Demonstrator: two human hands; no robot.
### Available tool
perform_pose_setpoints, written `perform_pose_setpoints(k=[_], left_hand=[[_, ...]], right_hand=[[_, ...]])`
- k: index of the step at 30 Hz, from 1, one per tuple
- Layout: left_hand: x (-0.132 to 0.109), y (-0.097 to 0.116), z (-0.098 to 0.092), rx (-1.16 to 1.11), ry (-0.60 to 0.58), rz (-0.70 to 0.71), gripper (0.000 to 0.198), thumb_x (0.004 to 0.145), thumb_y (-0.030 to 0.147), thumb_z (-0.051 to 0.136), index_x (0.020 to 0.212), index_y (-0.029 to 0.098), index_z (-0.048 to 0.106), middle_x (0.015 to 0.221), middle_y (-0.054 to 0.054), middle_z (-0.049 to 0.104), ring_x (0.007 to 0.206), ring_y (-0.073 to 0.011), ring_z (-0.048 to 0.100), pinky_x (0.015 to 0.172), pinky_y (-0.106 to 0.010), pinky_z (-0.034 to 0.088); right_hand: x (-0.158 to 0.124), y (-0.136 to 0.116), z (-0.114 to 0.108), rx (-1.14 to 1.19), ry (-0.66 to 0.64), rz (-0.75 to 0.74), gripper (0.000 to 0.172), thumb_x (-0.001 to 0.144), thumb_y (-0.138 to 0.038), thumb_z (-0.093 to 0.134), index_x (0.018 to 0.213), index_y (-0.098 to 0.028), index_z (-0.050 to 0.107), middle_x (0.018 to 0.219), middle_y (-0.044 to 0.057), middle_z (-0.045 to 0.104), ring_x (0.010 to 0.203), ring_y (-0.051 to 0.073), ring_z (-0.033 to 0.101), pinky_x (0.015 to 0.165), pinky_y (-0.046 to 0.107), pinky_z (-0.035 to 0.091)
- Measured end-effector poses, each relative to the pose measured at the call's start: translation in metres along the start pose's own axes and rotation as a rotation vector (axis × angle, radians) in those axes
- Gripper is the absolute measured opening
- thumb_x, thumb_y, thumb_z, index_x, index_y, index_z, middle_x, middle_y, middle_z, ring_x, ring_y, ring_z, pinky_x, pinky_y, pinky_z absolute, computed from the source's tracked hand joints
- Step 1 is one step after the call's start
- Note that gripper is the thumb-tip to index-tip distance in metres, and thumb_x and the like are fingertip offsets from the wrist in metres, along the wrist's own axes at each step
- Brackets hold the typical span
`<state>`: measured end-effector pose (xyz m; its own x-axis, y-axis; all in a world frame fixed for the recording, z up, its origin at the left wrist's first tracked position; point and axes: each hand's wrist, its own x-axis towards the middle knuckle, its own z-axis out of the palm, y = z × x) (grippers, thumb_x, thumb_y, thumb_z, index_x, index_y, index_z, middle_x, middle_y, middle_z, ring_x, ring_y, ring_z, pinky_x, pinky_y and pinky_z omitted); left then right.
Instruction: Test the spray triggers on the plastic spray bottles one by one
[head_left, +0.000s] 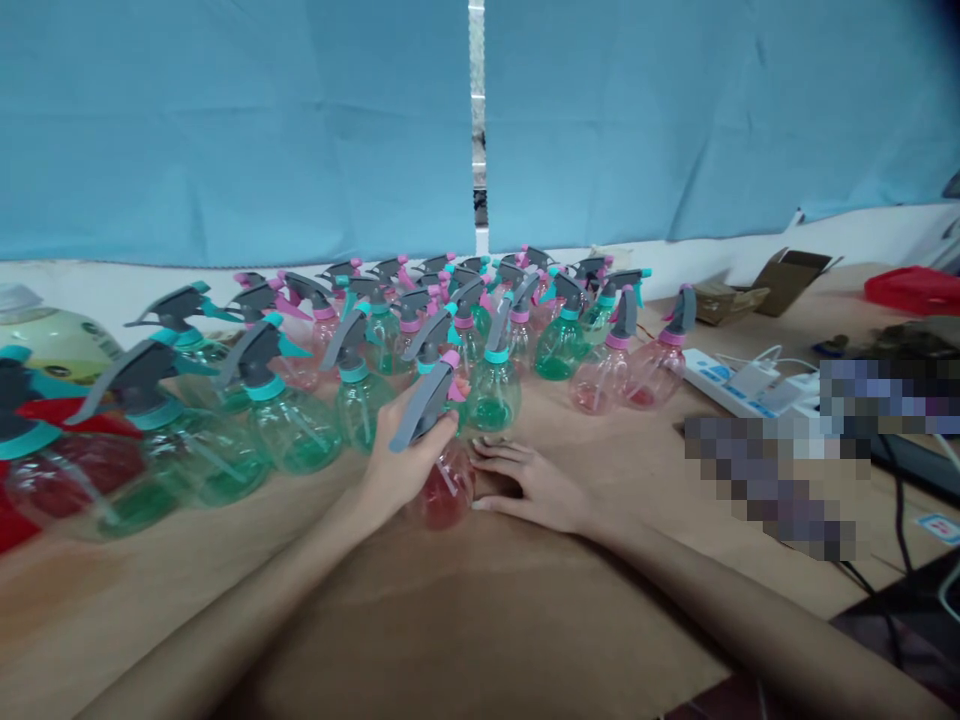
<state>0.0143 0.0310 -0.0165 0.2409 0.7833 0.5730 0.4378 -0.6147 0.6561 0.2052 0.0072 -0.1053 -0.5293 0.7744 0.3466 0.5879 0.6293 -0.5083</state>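
Observation:
My left hand (pixel 411 448) is wrapped round the neck of a pink spray bottle (pixel 444 495), just under its grey trigger head. The bottle stands near the front of the table. Beside its right side, my right hand (pixel 529 482) rests low with the fingers apart, the fingertips close to the bottle; whether they touch it I cannot tell. Right behind my hands stands a green spray bottle (pixel 493 392) with a turquoise collar. More green bottles (pixel 298 430) line the left, and two pink bottles (pixel 600 375) stand to the right.
Several more spray bottles crowd the back of the brown table (pixel 465 640). At the right are a power strip (pixel 731 388) with plugs and cables, an open cardboard box (pixel 791 280) and a red object (pixel 911 290). A blue cloth (pixel 247 130) hangs behind.

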Motion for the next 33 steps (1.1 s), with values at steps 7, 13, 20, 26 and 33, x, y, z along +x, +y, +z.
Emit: perform_pose_setpoints(k=[7,13,20,26,33], left_hand=[[0.0,0.0008,-0.0009,0.01,-0.01,0.001,0.006,0.074,0.02,0.054,0.069,0.021,0.051,0.06,0.004,0.05,0.054,-0.0125,0.047,0.05,-0.026,0.04],[0.0001,0.003,-0.0007,-0.005,-0.018,-0.021,0.004,0.074,0.022,0.053,0.07,0.021,0.052,0.058,0.004,0.05,0.053,-0.0122,0.046,0.05,-0.025,0.039],[0.0009,0.0012,-0.0006,-0.024,-0.031,-0.026,0.002,0.073,0.021,0.054,0.072,0.02,0.054,0.057,0.004,0.051,0.051,-0.0113,0.046,0.051,-0.025,0.038],[0.0012,0.0024,-0.0006,-0.035,-0.026,-0.009,0.003,0.072,0.02,0.051,0.072,0.021,0.053,0.058,0.004,0.051,0.054,-0.0126,0.048,0.052,-0.027,0.038],[0.0006,-0.0001,-0.0022,-0.069,-0.073,-0.049,0.002,0.072,0.02,0.052,0.074,0.021,0.053,0.06,0.004,0.051,0.05,-0.0108,0.044,0.048,-0.026,0.035]], right_hand=[[0.0003,-0.0022,-0.0025,-0.02,-0.017,0.0,0.058,0.082,-0.056,0.051,0.127,-0.02,0.051,0.137,0.01,0.046,0.128,0.021,0.039,0.108,0.041,0.029],[0.0001,-0.0021,-0.0025,-0.022,-0.007,-0.006,0.06,0.081,-0.056,0.052,0.129,-0.02,0.049,0.136,0.009,0.047,0.128,0.022,0.039,0.107,0.043,0.03],[-0.0001,-0.0032,-0.0035,-0.032,-0.015,-0.002,0.059,0.082,-0.056,0.051,0.129,-0.021,0.049,0.137,0.009,0.046,0.129,0.022,0.038,0.107,0.043,0.03],[-0.0001,-0.0029,-0.0034,-0.028,-0.017,0.005,0.059,0.081,-0.056,0.051,0.128,-0.021,0.05,0.136,0.009,0.047,0.129,0.022,0.038,0.108,0.043,0.029],[0.0004,-0.0053,-0.0053,-0.042,-0.026,-0.012,0.061,0.082,-0.055,0.051,0.13,-0.017,0.048,0.135,0.01,0.049,0.13,0.02,0.037,0.109,0.039,0.029]])
